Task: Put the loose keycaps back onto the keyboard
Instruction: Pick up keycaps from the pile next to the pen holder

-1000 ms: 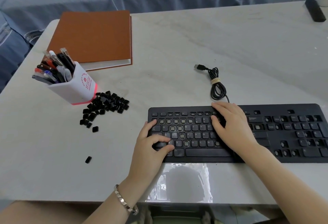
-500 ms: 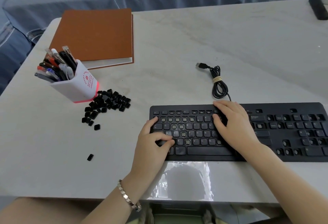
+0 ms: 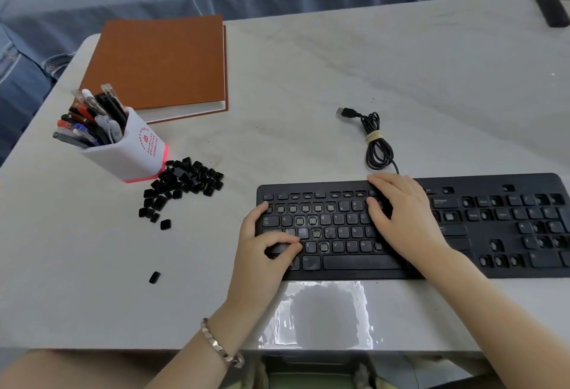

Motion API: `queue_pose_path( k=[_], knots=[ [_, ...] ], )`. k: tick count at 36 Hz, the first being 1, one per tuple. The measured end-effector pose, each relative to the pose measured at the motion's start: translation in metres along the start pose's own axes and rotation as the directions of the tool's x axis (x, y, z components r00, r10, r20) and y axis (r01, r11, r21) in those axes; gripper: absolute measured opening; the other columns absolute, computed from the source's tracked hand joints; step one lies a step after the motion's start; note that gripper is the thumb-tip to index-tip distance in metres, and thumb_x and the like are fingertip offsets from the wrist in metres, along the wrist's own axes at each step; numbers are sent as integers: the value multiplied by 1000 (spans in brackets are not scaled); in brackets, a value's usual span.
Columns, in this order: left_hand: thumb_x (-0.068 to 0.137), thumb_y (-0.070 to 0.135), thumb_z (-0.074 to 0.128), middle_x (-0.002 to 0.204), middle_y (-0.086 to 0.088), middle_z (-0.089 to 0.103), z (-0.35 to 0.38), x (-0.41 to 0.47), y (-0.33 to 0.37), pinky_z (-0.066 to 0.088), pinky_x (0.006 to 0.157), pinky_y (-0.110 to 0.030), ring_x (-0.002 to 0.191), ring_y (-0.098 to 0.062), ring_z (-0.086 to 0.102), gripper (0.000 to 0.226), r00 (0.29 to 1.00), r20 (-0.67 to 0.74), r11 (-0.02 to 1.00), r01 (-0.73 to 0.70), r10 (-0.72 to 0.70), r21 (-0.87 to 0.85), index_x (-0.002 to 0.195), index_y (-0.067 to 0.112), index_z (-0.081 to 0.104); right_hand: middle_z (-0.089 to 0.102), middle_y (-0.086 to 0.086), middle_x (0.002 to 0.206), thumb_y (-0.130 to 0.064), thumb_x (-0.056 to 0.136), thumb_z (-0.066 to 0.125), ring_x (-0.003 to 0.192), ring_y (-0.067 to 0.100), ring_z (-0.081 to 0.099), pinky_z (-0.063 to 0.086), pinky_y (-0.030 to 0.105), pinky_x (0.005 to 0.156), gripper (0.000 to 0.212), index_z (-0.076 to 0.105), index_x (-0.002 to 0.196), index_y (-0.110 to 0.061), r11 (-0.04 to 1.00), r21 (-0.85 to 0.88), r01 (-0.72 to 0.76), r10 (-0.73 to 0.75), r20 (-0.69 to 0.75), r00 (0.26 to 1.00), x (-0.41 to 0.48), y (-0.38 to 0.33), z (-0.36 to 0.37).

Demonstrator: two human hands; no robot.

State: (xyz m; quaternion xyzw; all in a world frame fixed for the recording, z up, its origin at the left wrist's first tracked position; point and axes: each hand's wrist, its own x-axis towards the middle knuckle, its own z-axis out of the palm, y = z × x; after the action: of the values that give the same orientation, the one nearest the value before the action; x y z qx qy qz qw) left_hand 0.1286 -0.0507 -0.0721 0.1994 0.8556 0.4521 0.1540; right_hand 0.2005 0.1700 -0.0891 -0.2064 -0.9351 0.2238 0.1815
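Observation:
The black keyboard (image 3: 354, 262) lies near the table's front edge, with several bare key sockets in its left rows and on the number pad. My left hand (image 3: 262, 262) is on its left end, with thumb and index finger pinched on a wide black keycap (image 3: 277, 248) in the lower-left row. My right hand (image 3: 404, 219) rests flat on the keyboard's middle, fingers spread, holding nothing. A pile of loose black keycaps (image 3: 185, 180) lies left of the keyboard. One stray keycap (image 3: 154, 277) lies nearer the front edge.
A white pen holder (image 3: 132, 151) full of pens stands against the keycap pile. A brown book (image 3: 160, 64) lies behind it. The coiled USB cable (image 3: 376, 145) lies behind the keyboard. A black object (image 3: 551, 7) is at the far right corner.
Both hands stay in the same places on the keyboard. My left thumb and index finger close a little tighter on the keycap. The view shifts slightly.

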Motion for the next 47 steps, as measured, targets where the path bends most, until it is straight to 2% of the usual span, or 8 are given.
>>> queue_pose_path(
  k=[11, 18, 22, 26, 33, 37, 41, 47],
  knots=[
    [79, 18, 73, 143, 25, 22, -8, -3, -6, 12, 95, 8, 134, 5, 22, 24, 992, 80, 993, -103, 98, 59, 100, 29, 71, 63, 7, 112, -34, 84, 39, 104, 23, 50, 13, 18, 105, 48, 64, 113, -5, 1000, -5, 4, -4, -23, 1000, -1, 2, 3],
    [79, 15, 73, 143, 21, 28, -7, -2, -7, 16, 94, 7, 133, 4, 25, 20, 994, 65, 996, -89, 87, 27, 87, 34, 71, 63, 7, 112, -34, 84, 38, 104, 24, 51, 13, 18, 104, 48, 64, 113, -5, 1000, -7, 5, -6, -23, 1000, -1, 0, 3],
    [83, 16, 69, 140, 30, 23, -5, -1, -10, 20, 113, -17, 139, -5, 24, 22, 989, 66, 990, -133, 131, 38, 84, 38, 69, 63, 7, 111, -33, 84, 39, 104, 22, 49, 11, 16, 104, 48, 64, 113, -5, 1000, -11, 8, -8, -24, 1000, -1, 0, 2],
    [82, 17, 69, 142, 27, 23, -5, -2, -15, 25, 116, -40, 141, -13, 25, 16, 987, 46, 987, -154, 151, 51, 94, 25, 75, 62, 7, 113, -30, 84, 43, 105, 26, 52, 12, 18, 104, 44, 63, 114, -5, 1000, -18, 2, -3, -14, 1000, 0, 1, 3],
    [81, 15, 69, 144, 21, 25, 0, -3, -20, 11, 112, -23, 144, -12, 12, 27, 967, -8, 964, -253, 255, 77, 99, 36, 68, 63, 8, 111, -33, 84, 38, 104, 21, 48, 12, 17, 104, 48, 64, 113, -4, 1000, -16, 16, -16, -26, 1000, 0, 1, 3],
    [82, 25, 68, 145, 11, 33, 0, -1, -24, 16, 111, -29, 142, -19, 20, 11, 953, -33, 947, -295, 301, 129, 91, 26, 75, 63, 8, 111, -33, 84, 39, 104, 21, 48, 17, 20, 103, 48, 64, 112, -4, 1000, -14, 16, -16, -24, 1000, 0, 2, 4],
    [84, 37, 54, 141, 1, 42, 0, 2, -27, 25, 107, -38, 136, -27, 32, 27, 930, -14, 914, -360, 369, 186, 93, 23, 76, 63, 7, 112, -34, 84, 39, 104, 25, 51, 12, 15, 103, 48, 64, 112, -4, 1000, -27, 14, -14, -17, 1000, 0, 2, 3],
    [81, 41, 56, 140, 0, 43, -2, 5, -30, 26, 105, -38, 135, -26, 34, 33, 929, 19, 906, -366, 370, 215, 96, 20, 75, 63, 8, 111, -32, 84, 41, 102, 21, 48, 12, 14, 102, 45, 64, 112, -4, 999, -24, 24, -25, -19, 1000, 0, 1, 3]
  ],
)
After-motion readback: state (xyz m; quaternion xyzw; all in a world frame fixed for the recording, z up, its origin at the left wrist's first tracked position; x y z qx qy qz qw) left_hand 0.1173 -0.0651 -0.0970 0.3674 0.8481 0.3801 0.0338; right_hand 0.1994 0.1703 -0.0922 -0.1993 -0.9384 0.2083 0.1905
